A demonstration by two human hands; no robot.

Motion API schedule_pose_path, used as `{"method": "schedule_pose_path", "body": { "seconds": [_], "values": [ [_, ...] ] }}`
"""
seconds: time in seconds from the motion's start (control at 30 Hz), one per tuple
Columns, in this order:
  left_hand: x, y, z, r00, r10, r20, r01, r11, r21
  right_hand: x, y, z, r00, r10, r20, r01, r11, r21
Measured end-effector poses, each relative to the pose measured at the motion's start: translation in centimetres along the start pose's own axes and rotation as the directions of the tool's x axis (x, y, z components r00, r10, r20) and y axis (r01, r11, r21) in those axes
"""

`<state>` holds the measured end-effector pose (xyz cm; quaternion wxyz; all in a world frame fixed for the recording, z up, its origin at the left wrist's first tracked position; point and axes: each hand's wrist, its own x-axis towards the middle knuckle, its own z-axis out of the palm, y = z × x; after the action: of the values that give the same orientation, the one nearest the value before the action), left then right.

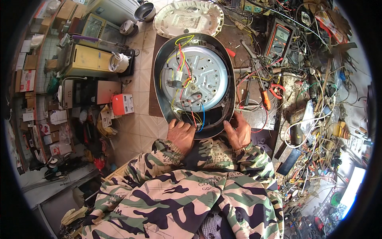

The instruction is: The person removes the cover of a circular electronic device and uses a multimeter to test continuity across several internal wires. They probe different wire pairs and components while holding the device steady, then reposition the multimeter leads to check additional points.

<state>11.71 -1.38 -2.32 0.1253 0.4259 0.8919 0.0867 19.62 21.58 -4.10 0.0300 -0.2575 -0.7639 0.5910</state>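
Note:
In front of me an oval, dark-walled appliance housing (158,75) rests with its underside facing up; it looks like a rice cooker's body. A round silvery metal pan (211,75) fills most of it, crossed by red, yellow and blue wires and a small dark connector block (175,83). My left hand (181,135) is curled over the near left rim. At the near right rim, my right hand (238,131) grips the wall with its thumb toward the inside; some of its fingers are hidden. Beyond the housing lies a dirty white oval base cover (189,20).
A multimeter (278,41) lies to the right, its red lead trailing near an orange-handled screwdriver (266,99). Tangled cables and tools crowd the bench's right side. Leftward, past the tiled floor (137,87), stand a yellow appliance (92,59), an orange-red scale (123,104) and shelves of boxes.

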Motion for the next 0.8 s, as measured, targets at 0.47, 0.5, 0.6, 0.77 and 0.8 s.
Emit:
{"method": "schedule_pose_path", "body": {
  "seconds": [0.47,0.5,0.6,0.77,0.8],
  "values": [
    [0.0,-0.2,0.3,1.0,0.001,0.005,-0.001,1.0,0.017,0.2,-0.6,-0.2,0.998,0.053,0.031,-0.054,0.998,0.039],
    [0.1,-0.2,0.4,1.0,0.009,-0.008,-0.008,1.0,0.019,0.2,-0.3,-0.1,0.998,0.049,0.025,-0.05,0.998,0.029],
    [0.2,-0.2,0.3,0.999,0.022,-0.028,-0.021,1.0,0.02,0.2,-0.2,-0.1,0.999,0.044,0.019,-0.045,0.999,0.018],
    [0.7,-0.3,-0.3,0.999,0.023,-0.036,-0.023,1.0,-0.013,0.2,-0.1,-0.1,0.999,0.046,0.018,-0.046,0.999,-0.007],
    [0.7,-0.4,-0.2,0.999,0.028,-0.032,-0.028,1.0,-0.009,0.2,-0.1,0.0,0.999,0.051,0.018,-0.051,0.999,0.009]
  ]
}}
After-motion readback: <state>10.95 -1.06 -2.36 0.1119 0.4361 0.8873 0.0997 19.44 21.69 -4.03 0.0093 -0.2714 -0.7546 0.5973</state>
